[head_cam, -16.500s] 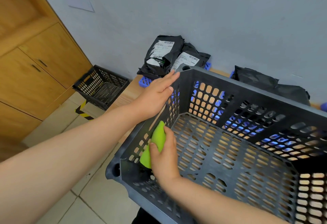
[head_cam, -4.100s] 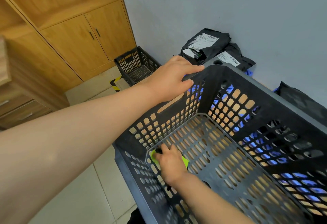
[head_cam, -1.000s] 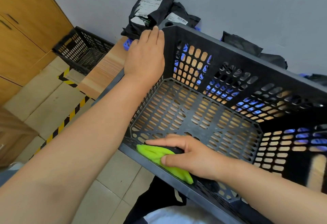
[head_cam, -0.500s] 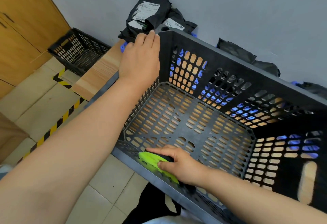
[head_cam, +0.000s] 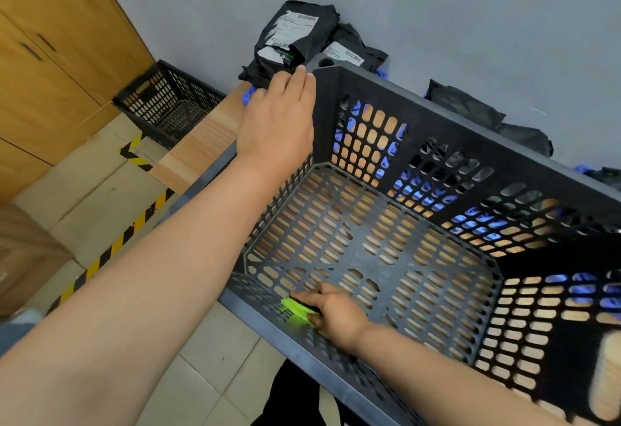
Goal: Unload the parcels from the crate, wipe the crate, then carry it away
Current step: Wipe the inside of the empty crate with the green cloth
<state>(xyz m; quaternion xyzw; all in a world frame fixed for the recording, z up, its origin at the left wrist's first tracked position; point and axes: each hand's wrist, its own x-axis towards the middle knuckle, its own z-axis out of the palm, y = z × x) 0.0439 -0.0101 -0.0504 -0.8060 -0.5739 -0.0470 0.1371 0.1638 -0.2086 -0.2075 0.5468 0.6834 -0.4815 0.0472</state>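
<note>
I see the dark grey perforated plastic crate (head_cam: 453, 136) on the light wooden table top (head_cam: 198, 153). Wood shows through the holes in its bottom, and nothing lies inside it but the cloth. My right hand (head_cam: 336, 311) reaches down inside the near wall, close to the near left corner. Its fingers are curled round a crumpled bright green cloth (head_cam: 295, 311) and press it against the lattice there. My left hand (head_cam: 279, 126) lies flat on the rim of the left wall near the far corner, with the fingers straight and close together, gripping nothing. Just beyond those fingertips, against the pale grey wall (head_cam: 470, 5), stands a black plastic parcel with a white shipping label (head_cam: 295, 39). A second labelled black parcel (head_cam: 349, 49) lies just beside it, behind the crate's corner. Further right along the wall lies a crumpled black bag (head_cam: 463, 106), outside the crate as well. Down on the tiled floor (head_cam: 208, 358) to the left a smaller black lattice basket (head_cam: 168, 106) stands by the wooden cabinet doors (head_cam: 50, 56), with a strip of yellow-and-black tape (head_cam: 134, 224) across the tiles.
</note>
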